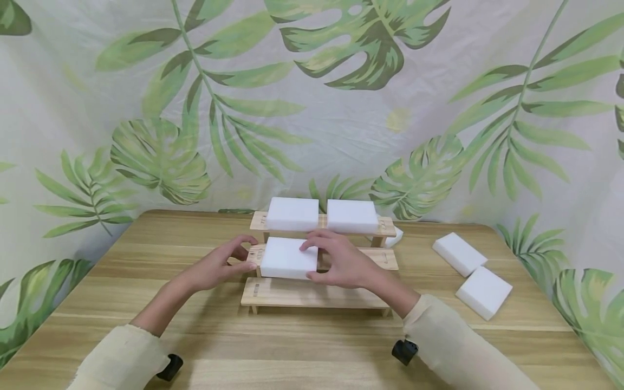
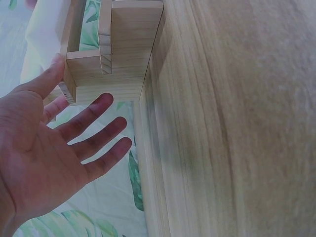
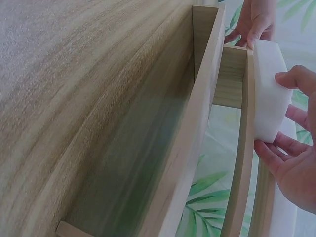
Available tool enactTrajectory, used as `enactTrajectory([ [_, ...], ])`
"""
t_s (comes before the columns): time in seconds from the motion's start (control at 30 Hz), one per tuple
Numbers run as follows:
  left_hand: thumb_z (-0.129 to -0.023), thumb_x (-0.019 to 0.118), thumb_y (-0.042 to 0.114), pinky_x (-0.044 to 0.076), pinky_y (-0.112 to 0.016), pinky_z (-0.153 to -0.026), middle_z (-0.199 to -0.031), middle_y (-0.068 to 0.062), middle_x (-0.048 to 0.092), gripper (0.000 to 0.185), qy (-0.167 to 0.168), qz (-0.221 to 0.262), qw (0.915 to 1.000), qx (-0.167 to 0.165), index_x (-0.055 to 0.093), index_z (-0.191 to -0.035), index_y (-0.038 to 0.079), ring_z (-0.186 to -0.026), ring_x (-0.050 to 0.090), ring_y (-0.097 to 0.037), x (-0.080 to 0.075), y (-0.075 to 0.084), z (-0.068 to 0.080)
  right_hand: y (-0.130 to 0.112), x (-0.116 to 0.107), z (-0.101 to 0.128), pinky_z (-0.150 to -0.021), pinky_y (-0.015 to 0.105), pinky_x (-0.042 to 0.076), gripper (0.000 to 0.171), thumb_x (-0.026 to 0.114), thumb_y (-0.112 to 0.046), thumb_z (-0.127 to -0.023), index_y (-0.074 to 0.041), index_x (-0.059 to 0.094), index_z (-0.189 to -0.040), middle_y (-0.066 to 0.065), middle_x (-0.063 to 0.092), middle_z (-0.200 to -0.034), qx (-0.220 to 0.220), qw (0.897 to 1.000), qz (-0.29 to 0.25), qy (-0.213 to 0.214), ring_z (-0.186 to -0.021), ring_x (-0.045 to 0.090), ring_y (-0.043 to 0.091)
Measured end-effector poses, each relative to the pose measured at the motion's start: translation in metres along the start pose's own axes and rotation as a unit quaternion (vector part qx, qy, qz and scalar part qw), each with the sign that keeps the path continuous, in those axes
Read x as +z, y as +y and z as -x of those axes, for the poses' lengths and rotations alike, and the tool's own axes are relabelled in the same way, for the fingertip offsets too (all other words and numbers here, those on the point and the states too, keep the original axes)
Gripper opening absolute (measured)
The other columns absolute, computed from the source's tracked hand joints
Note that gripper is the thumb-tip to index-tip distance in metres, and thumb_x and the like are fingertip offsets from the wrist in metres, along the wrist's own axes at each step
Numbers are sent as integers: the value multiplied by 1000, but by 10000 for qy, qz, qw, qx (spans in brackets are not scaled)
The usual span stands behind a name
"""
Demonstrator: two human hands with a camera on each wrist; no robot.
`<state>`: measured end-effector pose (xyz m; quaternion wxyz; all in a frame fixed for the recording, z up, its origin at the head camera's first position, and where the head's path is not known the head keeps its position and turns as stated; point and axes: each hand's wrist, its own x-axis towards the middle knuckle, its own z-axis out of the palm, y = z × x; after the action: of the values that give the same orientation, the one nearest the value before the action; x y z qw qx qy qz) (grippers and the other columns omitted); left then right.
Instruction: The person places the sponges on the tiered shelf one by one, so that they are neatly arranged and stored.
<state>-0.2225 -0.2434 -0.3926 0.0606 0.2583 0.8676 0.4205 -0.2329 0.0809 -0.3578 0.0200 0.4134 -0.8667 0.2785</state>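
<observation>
A three-tier wooden rack (image 1: 312,295) stands mid-table. On its middle shelf lies a white foam block (image 1: 285,257). My right hand (image 1: 312,261) pinches that block's right end, fingers on top and thumb at the front; the right wrist view shows the block (image 3: 269,89) between thumb and fingers (image 3: 291,79). At the shelf's left end, my left hand (image 1: 251,253) touches the rack beside the block. Its fingers (image 2: 98,123) are spread and straight in the left wrist view, with the thumb against the wooden shelf end (image 2: 71,86). Two more white blocks (image 1: 292,214) (image 1: 352,216) sit on the top shelf.
Two loose white blocks (image 1: 458,253) (image 1: 484,292) lie on the wooden table (image 1: 146,254) to the right. Another block (image 1: 395,236) shows behind the rack's right end. A leaf-print cloth hangs behind and beside the table. The lowest shelf is bare.
</observation>
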Motion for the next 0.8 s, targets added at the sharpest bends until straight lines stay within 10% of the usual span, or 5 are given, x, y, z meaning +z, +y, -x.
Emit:
enactTrajectory([
  [0.47,-104,67,21,54,-44,-84,-113,-15,64,50,-28,40,10000,30,43,-142,1,-109,61,-30,-2,3,1,-12,-13,10,-98,44,48,47,68,-33,-102,-12,62,-143,18,58,-129,82,9965,552,-625,-114,58,29],
  [0.8,-104,66,22,55,-43,-84,-111,-15,65,49,-35,4,10000,4,44,-141,1,-108,62,-30,-2,1,0,1,-9,3,-71,25,52,42,77,-17,-96,-3,65,-133,-5,65,-82,71,9934,-1051,-452,-73,58,6],
])
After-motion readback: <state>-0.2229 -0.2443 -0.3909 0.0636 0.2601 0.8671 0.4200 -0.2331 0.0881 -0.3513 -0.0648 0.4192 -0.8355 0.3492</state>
